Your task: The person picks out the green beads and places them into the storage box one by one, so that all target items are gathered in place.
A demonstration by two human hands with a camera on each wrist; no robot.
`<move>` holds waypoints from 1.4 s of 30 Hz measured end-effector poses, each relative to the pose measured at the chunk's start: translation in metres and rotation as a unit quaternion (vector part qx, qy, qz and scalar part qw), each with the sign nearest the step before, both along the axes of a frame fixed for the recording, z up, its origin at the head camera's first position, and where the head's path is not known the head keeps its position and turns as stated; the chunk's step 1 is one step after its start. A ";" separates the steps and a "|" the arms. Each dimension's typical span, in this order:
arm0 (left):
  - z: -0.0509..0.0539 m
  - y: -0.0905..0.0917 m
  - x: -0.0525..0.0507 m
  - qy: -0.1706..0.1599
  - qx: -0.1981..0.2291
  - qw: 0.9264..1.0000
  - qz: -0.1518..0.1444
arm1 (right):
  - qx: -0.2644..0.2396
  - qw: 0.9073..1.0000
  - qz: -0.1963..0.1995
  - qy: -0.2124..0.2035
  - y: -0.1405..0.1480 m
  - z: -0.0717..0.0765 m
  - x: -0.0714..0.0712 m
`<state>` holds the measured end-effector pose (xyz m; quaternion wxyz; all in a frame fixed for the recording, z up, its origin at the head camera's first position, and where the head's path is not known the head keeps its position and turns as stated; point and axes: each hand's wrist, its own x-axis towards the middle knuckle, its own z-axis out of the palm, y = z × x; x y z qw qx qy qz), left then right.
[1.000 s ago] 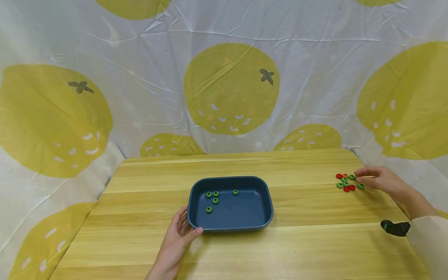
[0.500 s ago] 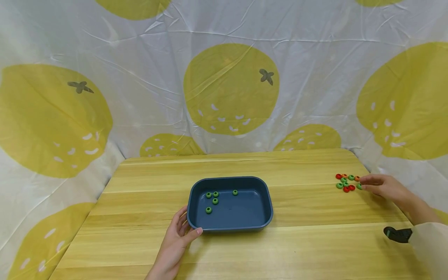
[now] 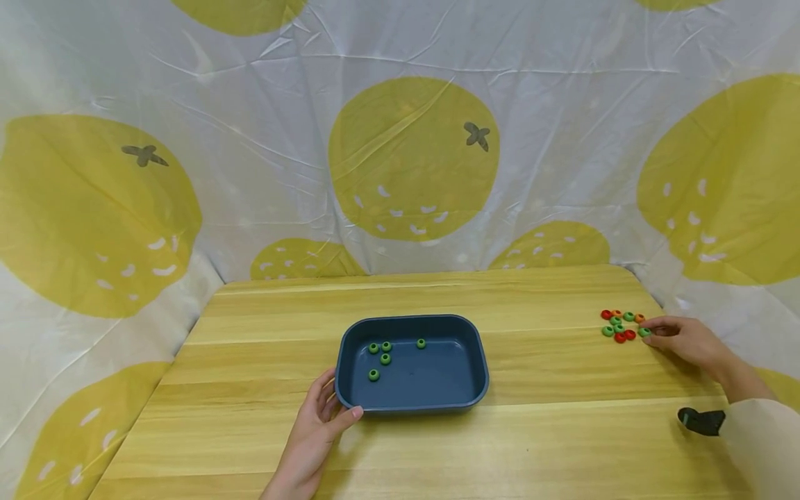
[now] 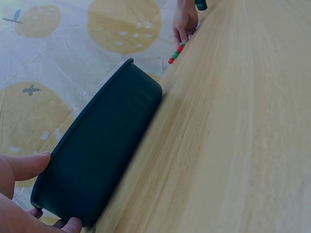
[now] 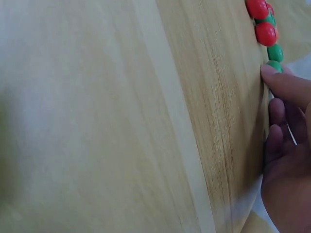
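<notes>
The left hand (image 3: 314, 425) grips the blue tray (image 3: 431, 382) at its eight o'clock corner. The right hand (image 3: 695, 340) pinches a green bead (image 3: 644, 332) at the cluster's (image 3: 619, 329) four o'clock edge.

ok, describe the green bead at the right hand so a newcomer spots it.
On the table, right of the blue tray, lies a bead cluster. At its right edge, just below an orange bead in the head view, sits the green bead. Unlike its neighbours, it meets the thumb of the right hand.
</notes>
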<state>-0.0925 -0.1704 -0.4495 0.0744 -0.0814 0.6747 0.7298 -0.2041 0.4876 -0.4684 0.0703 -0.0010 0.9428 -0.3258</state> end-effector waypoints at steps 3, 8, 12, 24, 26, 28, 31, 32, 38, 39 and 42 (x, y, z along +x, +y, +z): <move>0.000 0.000 0.000 0.002 0.002 1.000 -0.001 | 0.013 1.000 -0.002 0.003 0.001 -0.002 -0.001; -0.001 0.000 0.000 0.002 0.004 1.000 -0.003 | 0.007 1.000 -0.001 -0.002 0.002 -0.005 0.001; -0.001 0.000 0.000 0.001 0.002 1.000 0.000 | -0.011 1.000 -0.001 0.007 -0.002 -0.003 0.001; -0.001 0.000 0.000 0.000 0.005 1.000 0.000 | -0.035 0.999 0.016 0.014 -0.004 0.018 -0.004; 0.000 0.000 0.000 0.001 0.004 1.000 0.000 | -0.042 0.999 0.023 0.015 -0.005 0.022 -0.006; 0.000 0.000 0.000 0.001 0.003 1.000 0.001 | -0.045 0.998 0.029 0.017 -0.008 0.026 -0.008; -0.001 0.000 0.000 0.000 0.002 1.000 0.001 | -0.042 0.998 0.040 0.015 -0.015 0.033 -0.009; -0.001 0.000 0.000 0.000 0.002 1.000 0.001 | -0.039 0.998 0.043 0.013 -0.017 0.035 -0.010; -0.001 0.000 -0.001 -0.002 0.004 1.000 0.003 | -0.034 0.997 0.063 0.005 -0.031 0.044 -0.017; -0.001 0.000 -0.001 -0.003 0.004 1.000 0.003 | -0.037 0.997 0.066 0.004 -0.033 0.045 -0.018; -0.001 0.000 -0.001 -0.005 0.004 1.000 0.005 | -0.044 0.996 0.077 0.005 -0.041 0.047 -0.022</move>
